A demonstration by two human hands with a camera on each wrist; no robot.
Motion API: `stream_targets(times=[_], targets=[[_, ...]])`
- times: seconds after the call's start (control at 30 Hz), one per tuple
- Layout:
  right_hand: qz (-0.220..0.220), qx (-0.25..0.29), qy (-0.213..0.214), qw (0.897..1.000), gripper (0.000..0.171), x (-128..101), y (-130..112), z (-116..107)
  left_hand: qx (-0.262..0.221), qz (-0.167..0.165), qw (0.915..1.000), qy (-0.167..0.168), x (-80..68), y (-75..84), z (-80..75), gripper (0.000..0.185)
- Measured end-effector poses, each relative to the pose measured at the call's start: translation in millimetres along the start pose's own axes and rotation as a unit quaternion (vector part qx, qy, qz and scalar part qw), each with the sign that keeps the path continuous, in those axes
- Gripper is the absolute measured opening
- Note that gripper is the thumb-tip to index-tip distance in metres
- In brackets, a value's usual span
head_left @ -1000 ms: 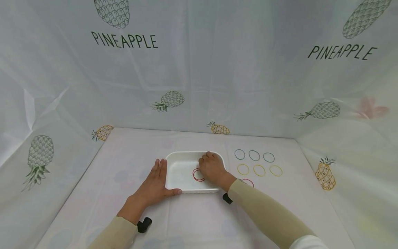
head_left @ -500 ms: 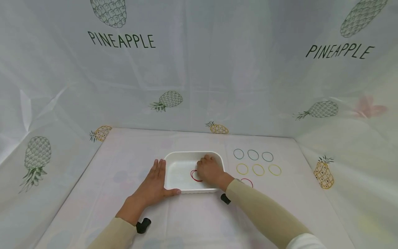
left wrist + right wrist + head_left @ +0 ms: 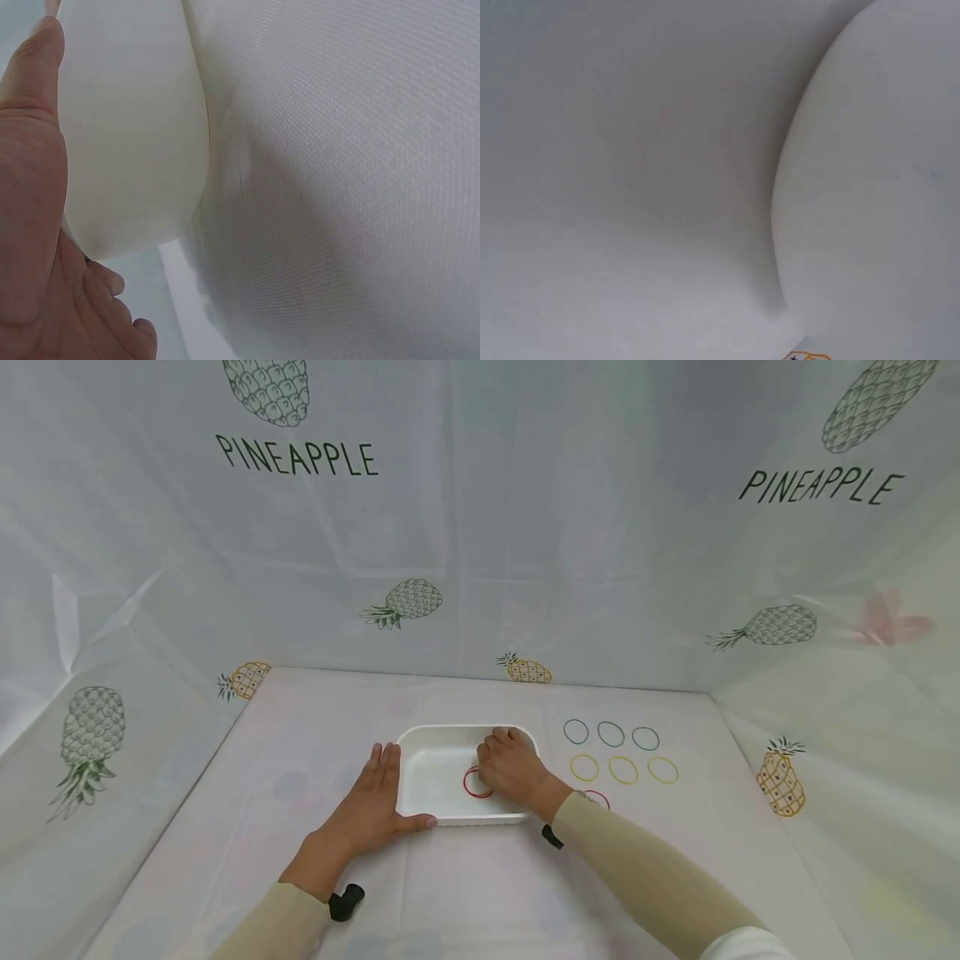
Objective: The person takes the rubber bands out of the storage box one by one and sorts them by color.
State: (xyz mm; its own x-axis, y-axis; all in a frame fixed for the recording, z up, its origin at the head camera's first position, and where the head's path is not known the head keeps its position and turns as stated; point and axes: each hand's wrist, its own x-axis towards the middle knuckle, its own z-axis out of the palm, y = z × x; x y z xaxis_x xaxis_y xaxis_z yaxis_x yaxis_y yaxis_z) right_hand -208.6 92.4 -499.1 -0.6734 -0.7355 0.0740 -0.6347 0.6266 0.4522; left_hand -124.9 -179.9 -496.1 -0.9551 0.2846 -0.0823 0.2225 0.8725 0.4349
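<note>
In the head view a white rectangular tray (image 3: 438, 772) stands on the table. My left hand (image 3: 367, 814) lies along its left side, fingers straight, with the thumb (image 3: 416, 823) at the near rim. The left wrist view shows that hand (image 3: 34, 195) against the tray's outer wall (image 3: 135, 135). Inside the tray's right half, my right hand (image 3: 512, 768) has its fingers bent downward. Thin red rubber bands (image 3: 467, 785) overlap on the tray floor beside it, partly covered by the hand. Its fingertips are hidden, so whether they pinch a band is unclear.
Right of the tray lie a row of green rubber bands (image 3: 611, 734) and a row of yellow ones (image 3: 623, 770). Nearer, a red band (image 3: 597, 797) shows partly behind my right forearm. The right wrist view shows only tray wall (image 3: 870, 195) and tablecloth (image 3: 630, 150).
My right hand dips slightly toward me in the tray, then shifts back up. The red bands beside it slide a little left and back. My left hand stays at the tray.
</note>
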Motion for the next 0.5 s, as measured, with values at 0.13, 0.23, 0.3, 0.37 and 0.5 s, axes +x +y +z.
stream_targets(times=[0.13,0.23,0.3,0.37,0.5], targets=[[0.011,0.031,0.016,0.999,0.021,-1.3,3.1,-2.2,0.003,0.004,1.0,0.003,-0.5,-0.5,0.0,0.142],[0.02,0.057,0.034,0.998,0.024,-2.5,5.6,-3.3,0.001,0.004,1.0,0.003,-0.2,-0.9,0.3,0.142],[0.024,0.072,0.045,0.996,0.025,-3.7,7.5,-4.0,0.001,0.005,1.0,0.003,0.3,-1.5,0.6,0.141],[0.028,0.085,0.056,0.994,0.026,-5.3,9.8,-5.2,0.0,0.003,1.0,0.001,0.9,-1.8,0.9,0.141],[0.034,0.101,0.067,0.992,0.028,-8.6,15.4,-7.5,-0.002,0.001,1.0,0.001,1.3,-1.6,0.9,0.141]])
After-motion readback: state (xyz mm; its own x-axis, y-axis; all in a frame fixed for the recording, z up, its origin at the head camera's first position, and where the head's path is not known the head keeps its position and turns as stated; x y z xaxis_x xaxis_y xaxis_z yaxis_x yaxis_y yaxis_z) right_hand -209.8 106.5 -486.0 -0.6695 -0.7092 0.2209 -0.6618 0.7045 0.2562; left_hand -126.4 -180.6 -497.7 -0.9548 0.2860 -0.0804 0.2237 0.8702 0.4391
